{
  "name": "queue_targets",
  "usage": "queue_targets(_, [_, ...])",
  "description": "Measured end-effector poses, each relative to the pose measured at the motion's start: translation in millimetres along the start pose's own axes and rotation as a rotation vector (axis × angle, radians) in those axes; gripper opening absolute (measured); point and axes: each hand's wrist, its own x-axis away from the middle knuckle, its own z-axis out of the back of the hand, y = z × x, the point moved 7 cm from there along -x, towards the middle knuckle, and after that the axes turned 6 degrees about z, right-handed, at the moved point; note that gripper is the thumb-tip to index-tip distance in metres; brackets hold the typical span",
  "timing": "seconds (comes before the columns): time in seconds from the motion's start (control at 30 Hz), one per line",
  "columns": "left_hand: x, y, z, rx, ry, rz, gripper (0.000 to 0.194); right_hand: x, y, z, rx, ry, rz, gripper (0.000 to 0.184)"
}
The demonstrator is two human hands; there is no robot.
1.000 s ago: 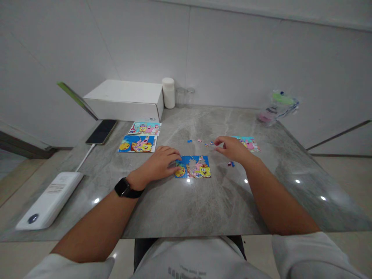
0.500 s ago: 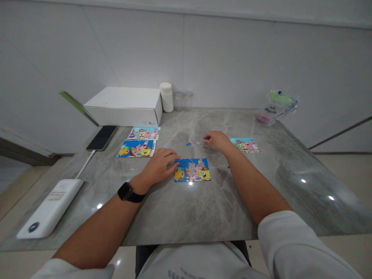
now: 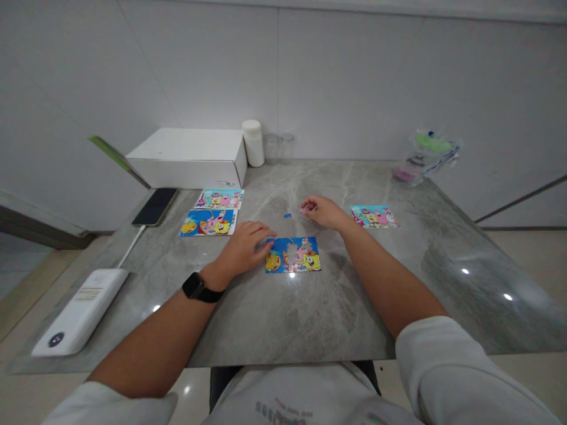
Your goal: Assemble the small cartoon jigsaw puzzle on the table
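A partly filled jigsaw puzzle (image 3: 312, 262) lies in front of me, with a grey gap in its picture. My left hand (image 3: 248, 247), a black watch on its wrist, rests at the puzzle's upper left edge with fingers stretched out and apart. Beyond the puzzle, my right hand (image 3: 321, 211) pinches a small pinkish puzzle piece at its fingertips; the fingers partly hide it. A loose blue puzzle piece (image 3: 287, 215) lies on the table just left of that hand. To the right is another cartoon puzzle (image 3: 375, 217), partly behind my right wrist.
Two cartoon picture cards (image 3: 208, 223) lie left of my left hand. Farther left are a phone (image 3: 155, 207) and a cabled white power bank (image 3: 82, 313). A white box (image 3: 186, 159), white bottle (image 3: 253, 144) and two glasses (image 3: 279, 149) stand behind; a plastic bag (image 3: 426, 158) sits back right.
My right hand has shifted slightly left, to where the pink piece lay, and now has that piece at its fingertips. The left hand stays at the puzzle's edge. The view has tilted slightly.
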Motion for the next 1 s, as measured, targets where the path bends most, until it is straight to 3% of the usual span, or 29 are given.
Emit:
queue_targets(0.13, [-1,4,-2.3,0.021,-0.038,-0.007,0.022,8,-11,7,-0.283,-0.021,0.027,0.021])
queue_targets(0.3, [1,13,-4.7,0.041,-0.065,-0.058,0.024,21,-29,9,-0.398,-0.067,0.037,0.012])
queue_targets(0.63, [6,35,-6.7,0.069,-0.152,-0.168,0.027,44,-47,-24,-0.326,-0.459,-0.063,0.017])
queue_targets(1.0, [10,47,-13.6,0.04,-0.264,-0.224,0.027,46,-53,-37,-0.196,-0.513,0.0,0.011])
